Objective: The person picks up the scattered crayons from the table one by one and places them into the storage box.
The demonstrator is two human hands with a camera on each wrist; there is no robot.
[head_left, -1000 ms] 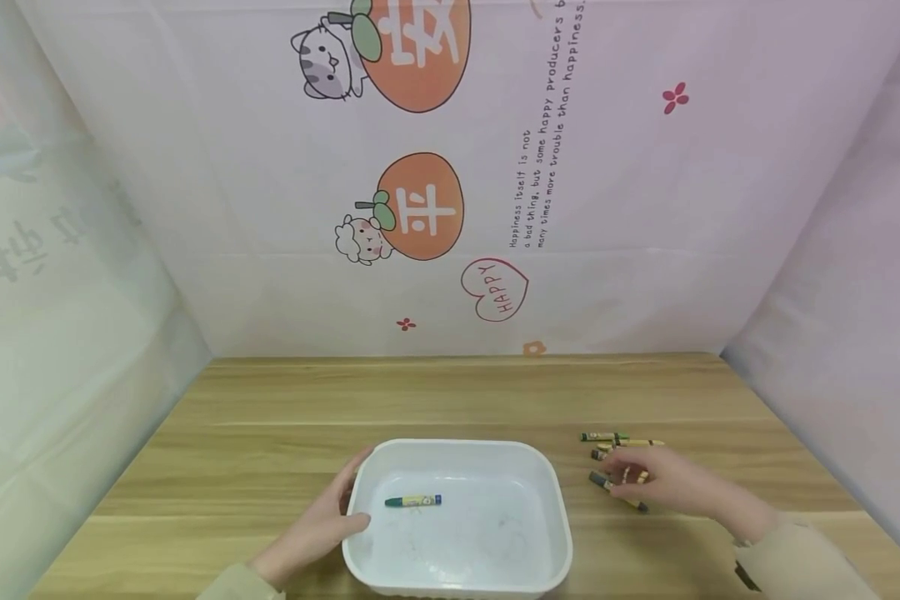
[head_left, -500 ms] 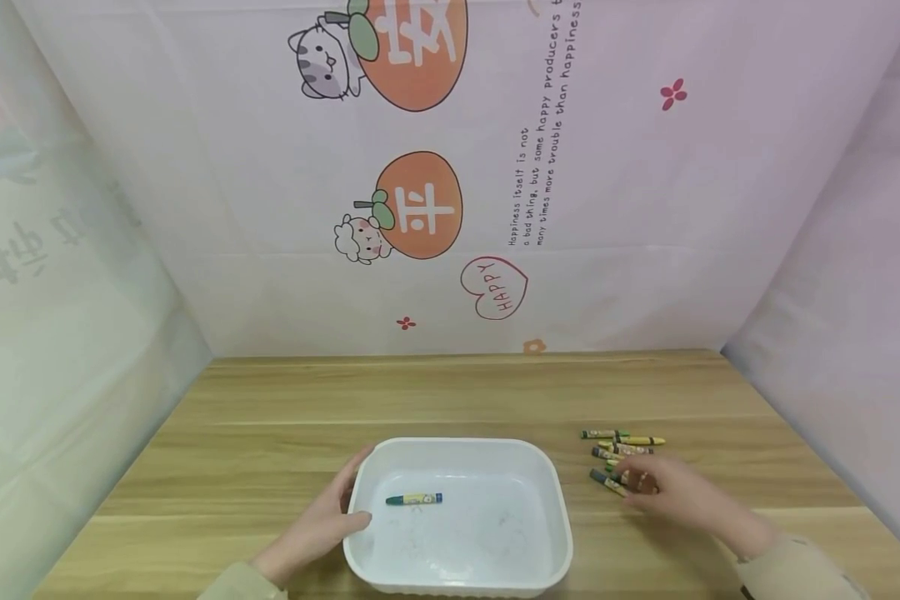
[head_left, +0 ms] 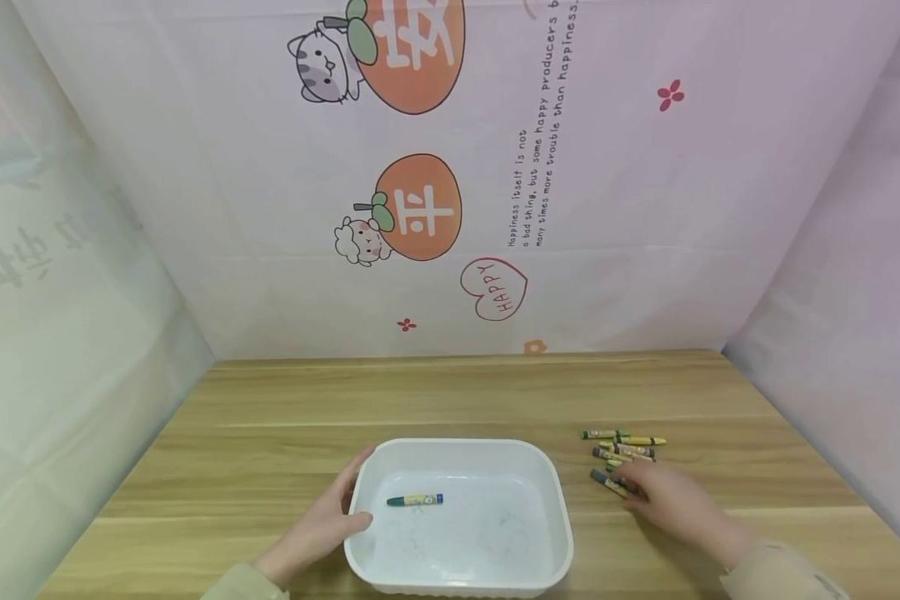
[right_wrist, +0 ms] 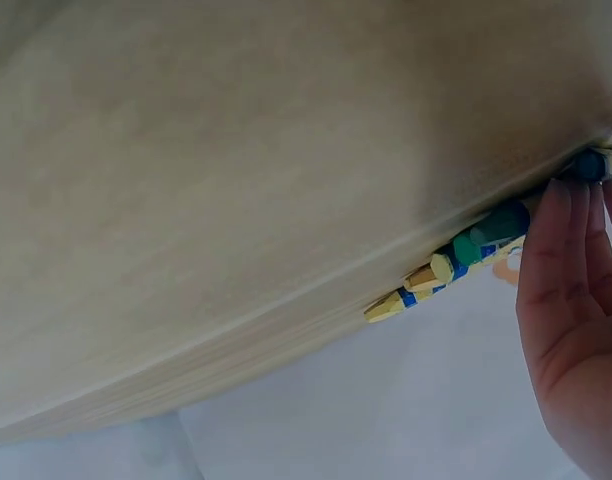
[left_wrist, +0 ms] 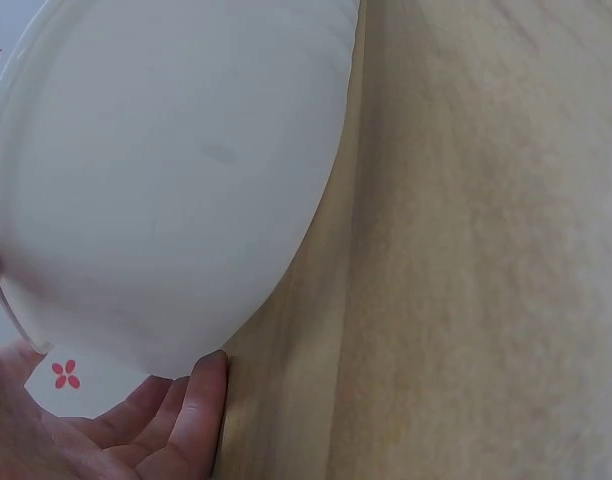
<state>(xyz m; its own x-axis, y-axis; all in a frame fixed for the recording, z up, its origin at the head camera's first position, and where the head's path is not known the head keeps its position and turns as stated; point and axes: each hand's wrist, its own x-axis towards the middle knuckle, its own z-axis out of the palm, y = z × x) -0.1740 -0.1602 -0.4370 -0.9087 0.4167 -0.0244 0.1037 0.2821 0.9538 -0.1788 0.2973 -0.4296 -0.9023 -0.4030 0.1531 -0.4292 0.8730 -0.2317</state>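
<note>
So, a wooden counter [head_left: 435,400] carries a white tub [head_left: 495,542]; the left hand [head_left: 326,518] grips its left side, thumb over the rim, while the right hand [head_left: 671,504], beside a small pile of crayons [head_left: 633,451] right of the tub, pinches a blue-ended crayon [right_wrist: 589,165]. One green-tipped crayon [head_left: 416,501] lies inside the tub.

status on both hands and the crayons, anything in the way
Left hand gripping white tray. Right hand pinching dark-ended crayon. One green-tipped crayon inside tray. Other crayons bunched close by, possibly in the way.
</note>
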